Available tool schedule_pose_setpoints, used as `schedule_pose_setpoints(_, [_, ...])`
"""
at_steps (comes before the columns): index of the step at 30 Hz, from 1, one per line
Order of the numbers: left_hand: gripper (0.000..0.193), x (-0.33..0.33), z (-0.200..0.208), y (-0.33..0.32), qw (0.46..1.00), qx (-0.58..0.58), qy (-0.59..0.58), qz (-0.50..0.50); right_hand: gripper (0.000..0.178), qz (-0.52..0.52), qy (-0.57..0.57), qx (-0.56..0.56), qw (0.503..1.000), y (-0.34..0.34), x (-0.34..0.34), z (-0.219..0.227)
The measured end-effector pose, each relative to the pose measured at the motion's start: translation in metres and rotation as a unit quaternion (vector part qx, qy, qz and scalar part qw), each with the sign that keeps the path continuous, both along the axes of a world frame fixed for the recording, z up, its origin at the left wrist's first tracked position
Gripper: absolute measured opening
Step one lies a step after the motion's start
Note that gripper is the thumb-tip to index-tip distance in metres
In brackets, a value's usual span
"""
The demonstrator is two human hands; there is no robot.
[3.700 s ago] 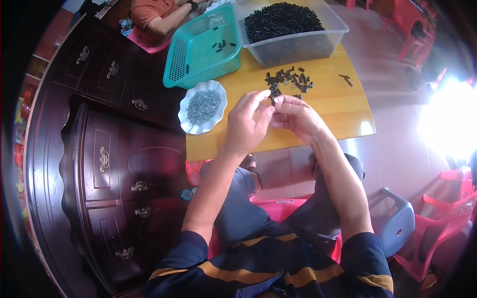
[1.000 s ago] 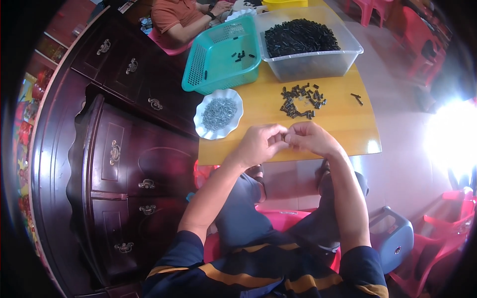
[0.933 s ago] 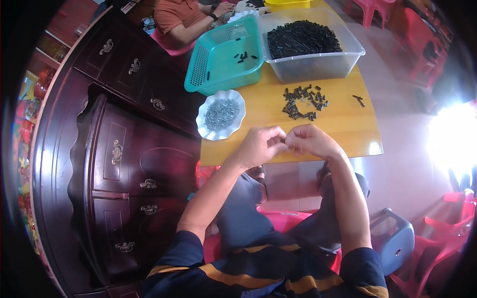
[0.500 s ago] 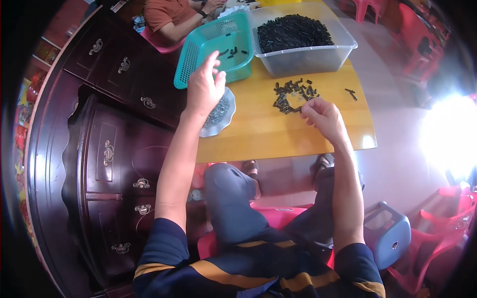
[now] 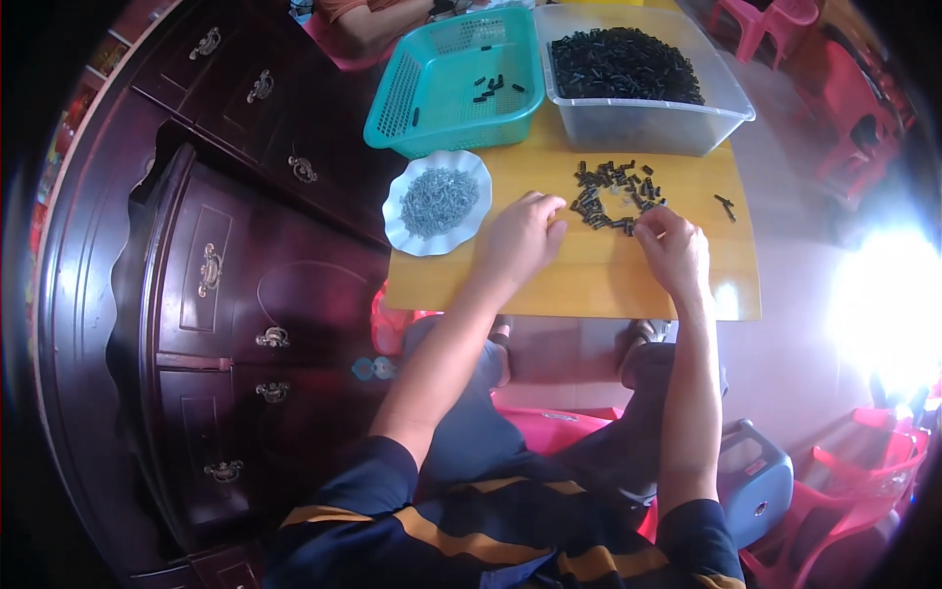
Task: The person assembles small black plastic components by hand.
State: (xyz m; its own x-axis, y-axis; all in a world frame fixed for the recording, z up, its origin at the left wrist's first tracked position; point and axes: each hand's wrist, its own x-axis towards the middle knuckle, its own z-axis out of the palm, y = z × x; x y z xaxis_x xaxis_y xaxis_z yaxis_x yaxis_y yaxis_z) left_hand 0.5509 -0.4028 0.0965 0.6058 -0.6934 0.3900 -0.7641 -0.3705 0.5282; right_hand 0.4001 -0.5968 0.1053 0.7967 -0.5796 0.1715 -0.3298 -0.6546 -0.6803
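My left hand [image 5: 527, 234] is over the yellow table with its fingers curled together, between the scalloped white dish [image 5: 397, 237] and a loose pile of small black tube-shaped pieces [image 5: 592, 209]. What it holds, if anything, is hidden. At the near right edge of that pile, my right hand [image 5: 677, 253] has thumb and fingertips pinched together beside the black pieces; I cannot make out what is between them. Small clear or silvery pieces [image 5: 438, 201] fill the dish. Behind it, a green perforated basket [image 5: 392, 98] has several black pieces scattered on its bottom.
A translucent plastic bin [image 5: 638, 128] heaped with black pieces stands at the back right. Two or so black pieces [image 5: 726, 206] lie near the table's right edge. Dark wooden drawers [image 5: 211, 265] stand at left. Another person's arm [image 5: 383, 25] shows beyond the basket.
My left hand has come from over the green basket down and right toward the pile, its fingers now curled. My right hand stays at the pile's near edge. The view has shifted slightly.
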Motion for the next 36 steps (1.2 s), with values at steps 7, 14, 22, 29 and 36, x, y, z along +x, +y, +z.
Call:
schedule_pose_setpoints(7, [0.031, 0.012, -0.006, -0.012, 0.998, 0.063, 0.023, 0.004, 0.008, -0.008, -0.005, -0.027, 1.000, 0.004, 0.004, -0.005])
schedule_pose_setpoints(14, [0.026, 0.025, -0.007, -0.014, 0.998, 0.047, 0.028, -0.010, 0.009, -0.011, 0.013, -0.030, 0.999, 0.002, 0.006, -0.006])
schedule_pose_setpoints(22, [0.021, 0.017, -0.006, -0.028, 0.998, 0.047, 0.034, -0.011, 0.010, -0.013, 0.030, -0.063, 0.997, -0.015, 0.020, 0.007])
schedule_pose_setpoints(29, [0.011, 0.017, -0.013, -0.033, 1.000, 0.012, 0.022, -0.018, 0.016, -0.023, 0.019, -0.037, 0.999, -0.021, 0.008, 0.000])
schedule_pose_setpoints(36, [0.010, 0.015, -0.010, -0.034, 0.999, 0.039, 0.027, -0.003, 0.014, -0.019, 0.024, -0.008, 0.999, -0.014, 0.010, -0.004])
